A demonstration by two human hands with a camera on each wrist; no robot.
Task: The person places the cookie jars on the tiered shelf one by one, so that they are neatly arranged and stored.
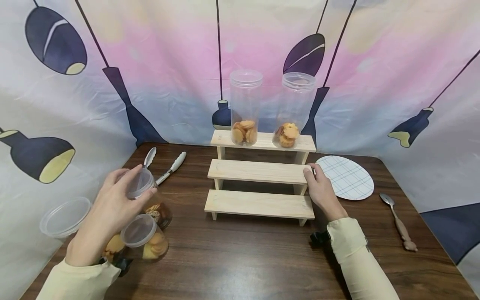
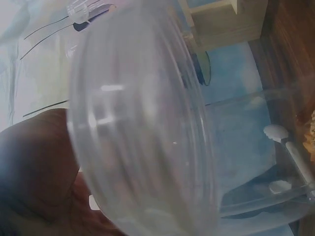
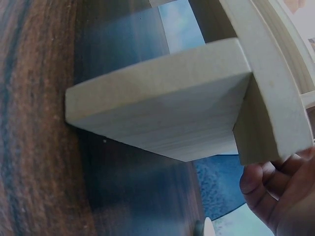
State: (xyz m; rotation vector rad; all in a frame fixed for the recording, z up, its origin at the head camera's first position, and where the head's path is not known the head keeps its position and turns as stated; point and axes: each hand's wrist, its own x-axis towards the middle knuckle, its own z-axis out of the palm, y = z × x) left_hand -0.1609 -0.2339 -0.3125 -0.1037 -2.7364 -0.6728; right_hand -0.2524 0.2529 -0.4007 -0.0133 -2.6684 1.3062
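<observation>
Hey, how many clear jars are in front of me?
5: two clear jars on the wooden stand's top step; three at left: one jar gripped by the left hand, a closer jar, an outer jar partly hidden by that hand.

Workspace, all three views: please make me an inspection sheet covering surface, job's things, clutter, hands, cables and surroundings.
Surface: dark wood-grain table.
Job's things: three-step wooden shelf; two tall cookie jars on its top step; three more cookie jars at left.
Clutter: tongs, flat checked disc, spoon.
Hands: left hand grips the top of one of those three jars; right hand holds the middle step's right end.
Cables: nothing seen; cords on the fabric backdrop are printed.
Surroundings: backdrop with lamp prints, behind and at both sides.
</observation>
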